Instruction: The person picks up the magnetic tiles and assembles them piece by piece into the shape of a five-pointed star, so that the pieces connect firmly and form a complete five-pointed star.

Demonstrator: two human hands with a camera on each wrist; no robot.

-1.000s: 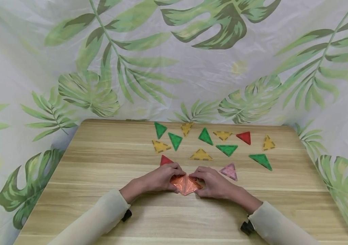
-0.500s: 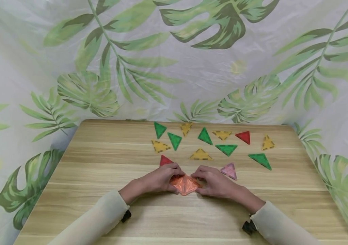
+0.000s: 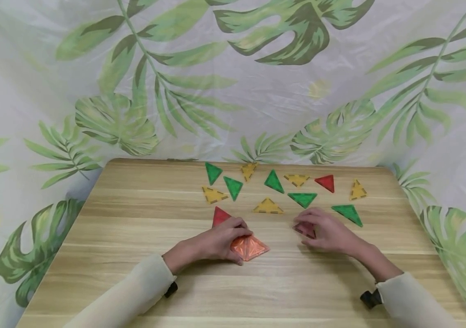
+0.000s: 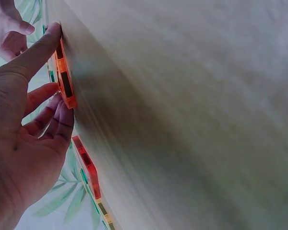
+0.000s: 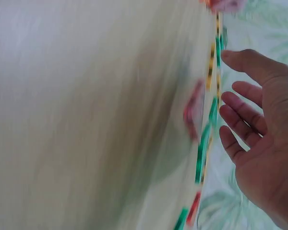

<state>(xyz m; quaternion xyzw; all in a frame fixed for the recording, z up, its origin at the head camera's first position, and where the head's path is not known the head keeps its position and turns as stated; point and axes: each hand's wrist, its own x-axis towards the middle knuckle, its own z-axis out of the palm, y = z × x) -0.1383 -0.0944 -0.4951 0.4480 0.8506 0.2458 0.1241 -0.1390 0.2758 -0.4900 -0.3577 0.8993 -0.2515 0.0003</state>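
Two translucent orange triangle tiles [image 3: 256, 247] lie edge to edge on the wooden table. My left hand [image 3: 220, 239] pinches the left orange tile [image 4: 65, 79] between thumb and fingers, hiding part of it. Over a pink triangle tile [image 3: 306, 229] reaches my right hand [image 3: 331, 232], its thumb and fingers spread. In the right wrist view the pink tile [image 5: 194, 111] lies flat, with a gap between it and the fingers. A red triangle tile [image 3: 220, 216] sits just behind my left hand, partly covered.
Several green triangle tiles [image 3: 274, 182] and yellow ones [image 3: 268, 206] lie scattered toward the back of the table [image 3: 155, 205]. Another red tile [image 3: 325, 183] is at the back right. A leaf-patterned cloth [image 3: 200, 105] hangs behind the table.
My right hand has let go of the right orange tile and moved right to the pink tile. My left hand stays on the left orange tile.
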